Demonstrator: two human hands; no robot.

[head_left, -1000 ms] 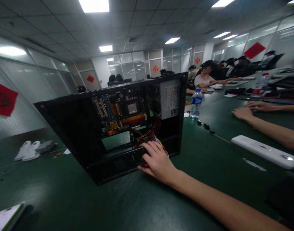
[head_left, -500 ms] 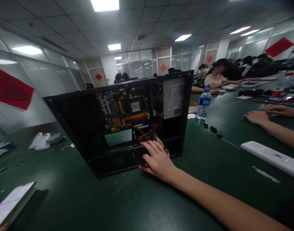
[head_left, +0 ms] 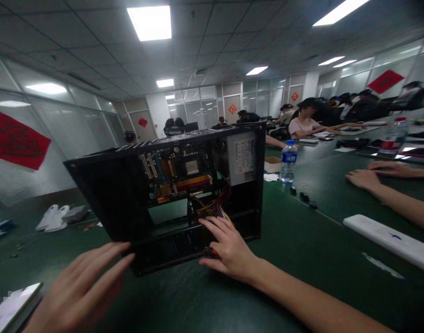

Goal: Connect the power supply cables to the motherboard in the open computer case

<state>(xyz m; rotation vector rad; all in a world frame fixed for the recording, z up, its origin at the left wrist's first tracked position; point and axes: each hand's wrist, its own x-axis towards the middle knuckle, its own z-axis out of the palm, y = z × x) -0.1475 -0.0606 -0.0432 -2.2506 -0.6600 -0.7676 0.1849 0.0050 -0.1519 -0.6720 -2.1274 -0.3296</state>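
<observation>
The computer case (head_left: 108, 194) stood open on the desk (head_left: 295, 240). My right hand (head_left: 229, 249) lay, grip spread, on its lower rail. My left hand (head_left: 83, 291), grip spread, hovered near its corner. Bracing both sides seemed wisest.

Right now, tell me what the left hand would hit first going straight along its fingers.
Most likely the open computer case: the left hand has its fingers pointing at the case's near lower corner, close to it. Depth is unclear.
</observation>
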